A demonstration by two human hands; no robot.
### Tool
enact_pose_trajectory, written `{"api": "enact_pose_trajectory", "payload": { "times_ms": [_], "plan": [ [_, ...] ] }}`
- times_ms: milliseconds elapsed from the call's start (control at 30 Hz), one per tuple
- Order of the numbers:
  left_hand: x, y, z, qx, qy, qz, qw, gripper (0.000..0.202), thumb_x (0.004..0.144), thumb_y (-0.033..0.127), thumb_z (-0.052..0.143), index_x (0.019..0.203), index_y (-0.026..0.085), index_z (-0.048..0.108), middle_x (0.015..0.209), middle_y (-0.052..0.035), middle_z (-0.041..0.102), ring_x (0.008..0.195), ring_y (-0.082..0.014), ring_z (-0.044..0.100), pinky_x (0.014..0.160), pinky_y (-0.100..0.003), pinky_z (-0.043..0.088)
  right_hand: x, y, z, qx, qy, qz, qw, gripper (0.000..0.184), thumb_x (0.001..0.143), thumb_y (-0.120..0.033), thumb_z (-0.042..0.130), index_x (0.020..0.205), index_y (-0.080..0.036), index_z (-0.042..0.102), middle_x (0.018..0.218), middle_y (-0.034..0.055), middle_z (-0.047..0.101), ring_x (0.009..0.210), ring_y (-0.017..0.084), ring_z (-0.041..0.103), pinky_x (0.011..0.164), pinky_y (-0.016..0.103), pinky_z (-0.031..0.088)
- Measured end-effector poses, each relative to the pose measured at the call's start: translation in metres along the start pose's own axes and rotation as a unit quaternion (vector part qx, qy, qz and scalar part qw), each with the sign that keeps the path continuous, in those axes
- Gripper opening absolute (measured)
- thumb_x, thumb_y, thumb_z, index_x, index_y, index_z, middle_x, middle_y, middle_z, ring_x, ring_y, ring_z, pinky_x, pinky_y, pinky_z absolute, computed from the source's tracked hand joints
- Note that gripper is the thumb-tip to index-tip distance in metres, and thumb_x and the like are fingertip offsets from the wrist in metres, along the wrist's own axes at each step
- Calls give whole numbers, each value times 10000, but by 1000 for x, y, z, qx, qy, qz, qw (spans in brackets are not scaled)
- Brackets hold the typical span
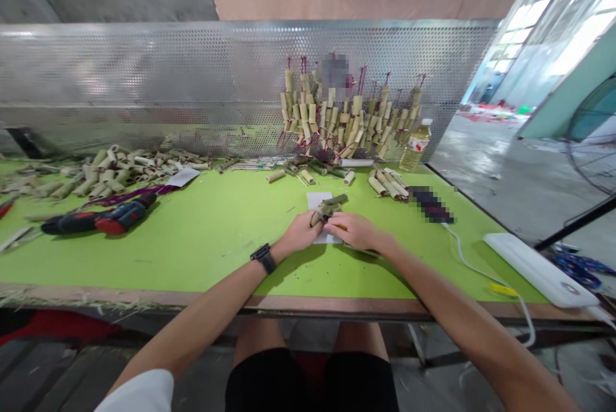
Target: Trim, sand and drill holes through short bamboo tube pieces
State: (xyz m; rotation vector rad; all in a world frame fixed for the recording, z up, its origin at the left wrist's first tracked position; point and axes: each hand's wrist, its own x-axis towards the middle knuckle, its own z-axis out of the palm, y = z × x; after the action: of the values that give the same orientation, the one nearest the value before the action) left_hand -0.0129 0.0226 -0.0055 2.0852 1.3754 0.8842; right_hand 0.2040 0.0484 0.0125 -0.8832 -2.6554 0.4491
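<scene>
Both hands meet over a white sheet of paper (312,197) on the green tabletop. My left hand (304,230) is closed around a small bundle of bamboo tube pieces (332,203), one of which sticks out to the upper right. Fingers pinched, my right hand (356,230) grips a slim tool (341,226) with a dark tip and a yellow-orange part; its exact kind is too small to tell. The dark tip meets the bamboo close to my left fingers. A thin strip lies under my right wrist, partly hidden.
Finished-looking bamboo hangings on purple cord (356,117) hang on the perforated metal panel (202,78). A bottle of yellow liquid (414,147) stands at the right. Loose bamboo tubes (110,171) and cordless drills (125,214) lie left. A phone (430,205) and white power strip (539,269) lie right.
</scene>
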Motion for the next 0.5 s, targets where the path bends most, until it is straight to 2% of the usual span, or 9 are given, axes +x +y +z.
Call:
{"api": "enact_pose_trajectory", "payload": {
  "times_ms": [233,500],
  "plan": [
    [1,0,0,16,7,-3,1000,217,1000,320,528,826,204,581,856,-28,705,780,-191,608,751,-307,479,2,-1,-1,-31,-1,20,999,376,1143,-386,475,944,-185,722,949,70,672,790,179,562,685,301,346],
    [2,-1,1,19,-2,-2,1000,217,1012,314,522,841,197,583,862,-30,697,779,-186,598,737,-303,463,1,0,-1,-36,11,14,999,373,1142,-383,488,935,-189,731,931,64,663,789,178,558,681,304,337]
  ]
}}
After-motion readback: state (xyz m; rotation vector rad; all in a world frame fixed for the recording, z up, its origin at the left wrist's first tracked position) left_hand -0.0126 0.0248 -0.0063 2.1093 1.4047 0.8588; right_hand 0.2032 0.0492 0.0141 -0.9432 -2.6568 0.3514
